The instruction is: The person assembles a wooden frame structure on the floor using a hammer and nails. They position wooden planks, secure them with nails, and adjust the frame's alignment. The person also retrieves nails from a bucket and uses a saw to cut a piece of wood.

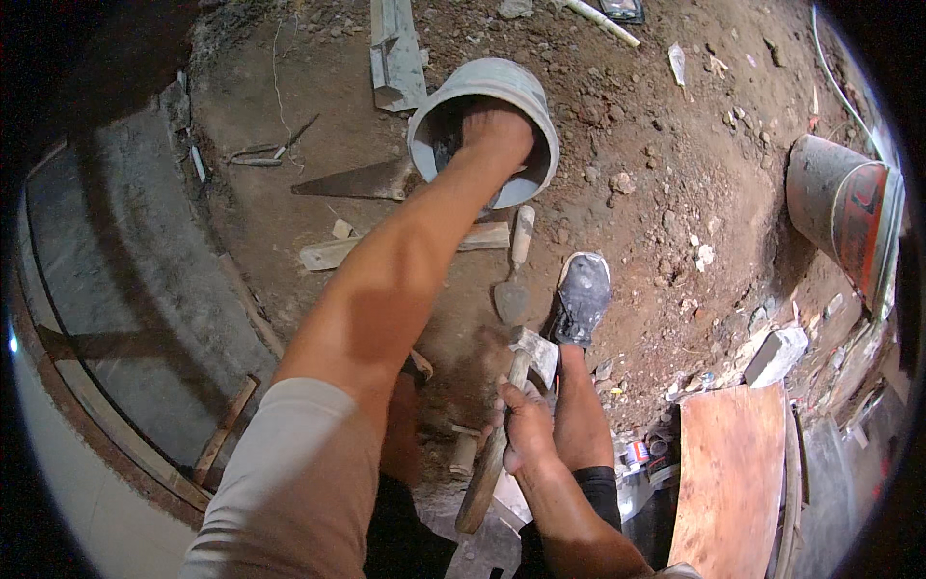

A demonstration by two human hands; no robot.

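My left arm reaches forward into a grey-white bucket [497,79] lying tipped with its mouth toward me. Inside the mouth, the back of my left hand [498,127] shows, but its fingers are hidden. My right hand [529,425] is closed around the wooden handle of a hatchet [538,355], whose broad grey metal head points away from me. Just beyond that head a trowel [511,299] lies on the dirt with its pale handle toward the bucket. A rusty handsaw [352,181] lies left of the bucket, its right end by the bucket's rim.
Wood strips [333,253] lie below the saw, and a pale board [397,58] stands behind it. At the right are a tipped bucket with an orange band [844,207], a pale block [776,357] and a curved plywood sheet [728,473]. My shoe [584,289] rests beside the trowel.
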